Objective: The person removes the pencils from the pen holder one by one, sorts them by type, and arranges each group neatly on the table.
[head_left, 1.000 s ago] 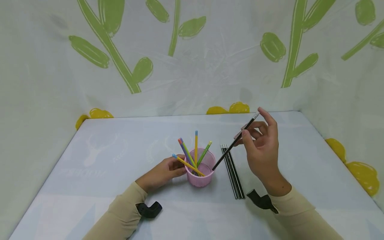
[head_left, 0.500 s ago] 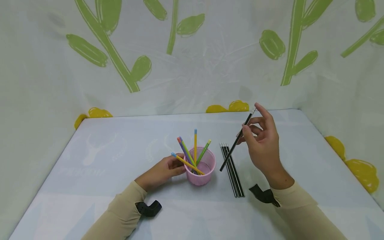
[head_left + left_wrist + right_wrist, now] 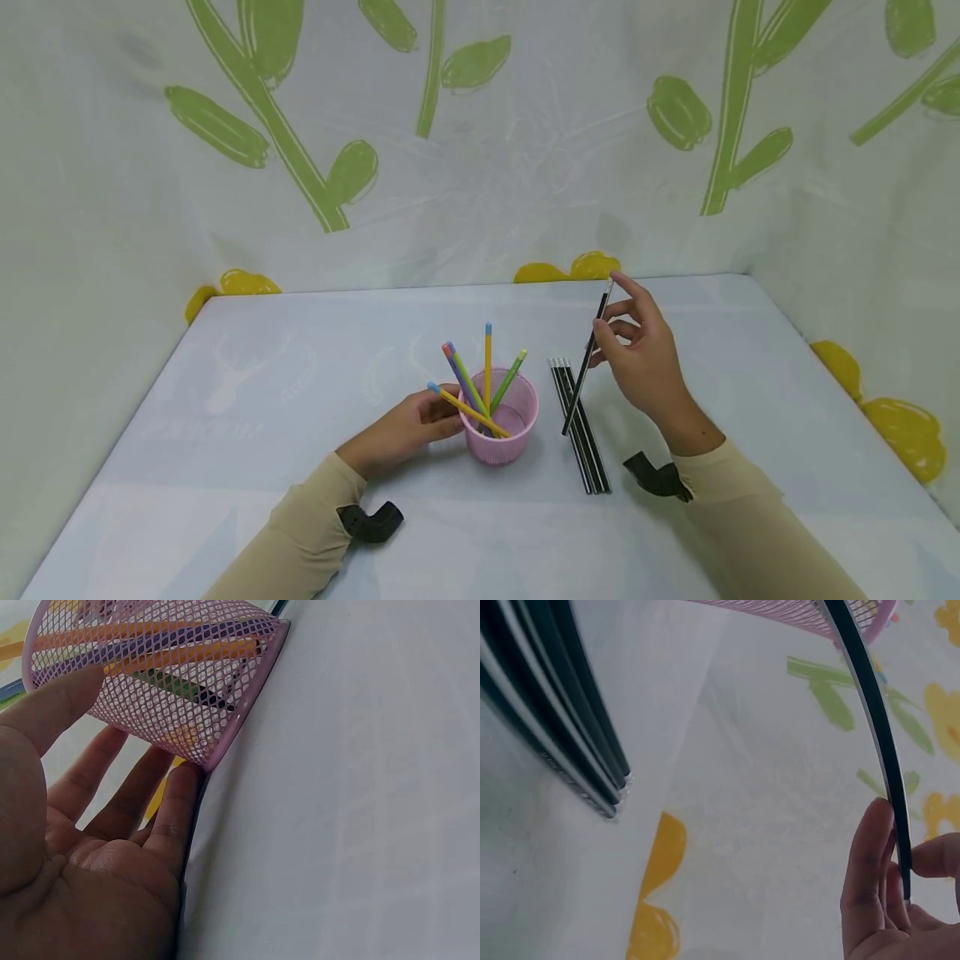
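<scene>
My left hand (image 3: 408, 429) holds the left side of a pink mesh pencil cup (image 3: 498, 452), which stands upright on the table. In the left wrist view the thumb (image 3: 64, 709) lies against the mesh, with the other fingertips at the cup's wall. Several coloured pencils (image 3: 488, 367) lean in the cup. My right hand (image 3: 647, 367) pinches a black pencil (image 3: 582, 375) between thumb and fingers, its index fingertip at the silver upper end. The held pencil slants down over several black pencils (image 3: 594, 458) lying side by side, to the right of the cup.
The pale table (image 3: 300, 533) meets a white wall (image 3: 525, 192) with green plant and yellow flower prints at the back. Similar white walls stand at left and right. A black strap piece (image 3: 658, 477) juts from each wrist.
My right hand has moved left and a little down, and its pencil has turned steeper. The pencil's lower end has swung from the cup's rim to over the lying black pencils. The left hand stays.
</scene>
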### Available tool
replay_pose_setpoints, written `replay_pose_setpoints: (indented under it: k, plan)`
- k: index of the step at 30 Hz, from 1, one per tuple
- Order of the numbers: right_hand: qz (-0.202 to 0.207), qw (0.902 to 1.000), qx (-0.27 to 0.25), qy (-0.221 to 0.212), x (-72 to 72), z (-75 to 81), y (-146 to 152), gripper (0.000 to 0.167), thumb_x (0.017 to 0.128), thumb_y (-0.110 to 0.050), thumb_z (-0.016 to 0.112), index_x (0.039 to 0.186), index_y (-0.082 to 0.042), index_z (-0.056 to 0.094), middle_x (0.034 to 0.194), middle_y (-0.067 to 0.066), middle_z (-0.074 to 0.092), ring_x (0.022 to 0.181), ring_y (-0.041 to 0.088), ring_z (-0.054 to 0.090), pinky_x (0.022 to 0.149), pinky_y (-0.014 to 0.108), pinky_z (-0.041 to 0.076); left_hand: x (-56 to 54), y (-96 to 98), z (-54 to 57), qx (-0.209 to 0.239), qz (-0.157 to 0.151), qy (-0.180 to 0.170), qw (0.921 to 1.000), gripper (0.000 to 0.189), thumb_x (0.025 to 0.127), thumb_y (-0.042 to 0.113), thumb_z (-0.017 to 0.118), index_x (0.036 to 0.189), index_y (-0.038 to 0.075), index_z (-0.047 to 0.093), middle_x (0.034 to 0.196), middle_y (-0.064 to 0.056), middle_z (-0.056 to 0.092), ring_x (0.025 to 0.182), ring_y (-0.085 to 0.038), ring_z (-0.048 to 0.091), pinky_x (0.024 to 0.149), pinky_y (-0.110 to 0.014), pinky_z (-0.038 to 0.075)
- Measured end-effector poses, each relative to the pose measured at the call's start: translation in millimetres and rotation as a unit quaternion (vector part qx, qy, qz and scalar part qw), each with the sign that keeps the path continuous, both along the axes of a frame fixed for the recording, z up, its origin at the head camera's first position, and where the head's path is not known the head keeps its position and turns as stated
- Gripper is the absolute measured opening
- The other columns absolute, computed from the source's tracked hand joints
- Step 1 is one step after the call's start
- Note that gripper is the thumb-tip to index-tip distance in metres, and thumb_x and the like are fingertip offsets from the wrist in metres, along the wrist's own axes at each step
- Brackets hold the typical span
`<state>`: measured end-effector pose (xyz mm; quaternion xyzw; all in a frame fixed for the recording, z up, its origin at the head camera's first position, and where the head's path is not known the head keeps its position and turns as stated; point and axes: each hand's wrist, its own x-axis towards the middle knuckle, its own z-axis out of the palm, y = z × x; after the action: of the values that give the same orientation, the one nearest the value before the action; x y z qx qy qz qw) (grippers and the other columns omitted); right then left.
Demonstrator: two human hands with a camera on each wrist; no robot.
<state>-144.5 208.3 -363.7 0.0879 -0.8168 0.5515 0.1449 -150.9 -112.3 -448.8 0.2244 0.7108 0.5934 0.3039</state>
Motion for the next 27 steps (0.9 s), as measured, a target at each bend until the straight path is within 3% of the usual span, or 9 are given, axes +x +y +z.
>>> replay_pose_setpoints:
  k: [9,15,23,27]
  plan:
    - [0.03,0.9958,0.026,-0.083,-8.0,-10.7,6.5,0.062,0.102,-0.009,0.054,0.157,-0.021,0.028,0.107,0.015,0.05,0.061,0.013,0.061,0.059,0.032,0.061,0.1,0.2,-0.9,0.01,-0.001,0.002,0.9999,0.046,0.1,0.026,0.063,0.141,0.01,0.051,0.138,-0.01,0.061,0.133,-0.023,0.053,0.106,-0.029,0.047]
    - [0.053,0.989,0.04,-0.132,-13.0,-16.2,8.4,0.062,0.101,-0.008,0.054,0.157,-0.02,0.029,0.109,0.018,0.05,0.061,0.015,0.059,0.06,0.034,0.061,0.2,-1.0,-0.5,0.002,0.003,-0.001,1.0,0.044,0.099,0.028,0.063,0.14,0.014,0.052,0.137,-0.007,0.061,0.133,-0.022,0.053,0.107,-0.031,0.046]
    - [0.08,0.9687,0.09,-0.217,-17.8,-24.5,9.7,0.06,0.101,-0.009,0.053,0.156,-0.02,0.03,0.114,0.02,0.05,0.07,0.023,0.063,0.063,0.036,0.061,0.8,-1.4,-1.4,0.012,-0.003,0.004,0.9999,0.044,0.1,0.025,0.063,0.14,0.01,0.051,0.136,-0.011,0.061,0.131,-0.023,0.054,0.105,-0.029,0.047]
    - [0.092,0.9632,0.104,-0.231,-19.3,-27.9,10.9,0.059,0.101,-0.008,0.053,0.155,-0.018,0.031,0.115,0.021,0.05,0.07,0.025,0.064,0.062,0.035,0.061,0.3,-1.0,-0.8,0.011,-0.003,0.005,0.9999,0.045,0.1,0.027,0.063,0.141,0.012,0.052,0.137,-0.008,0.061,0.132,-0.021,0.054,0.105,-0.028,0.047]
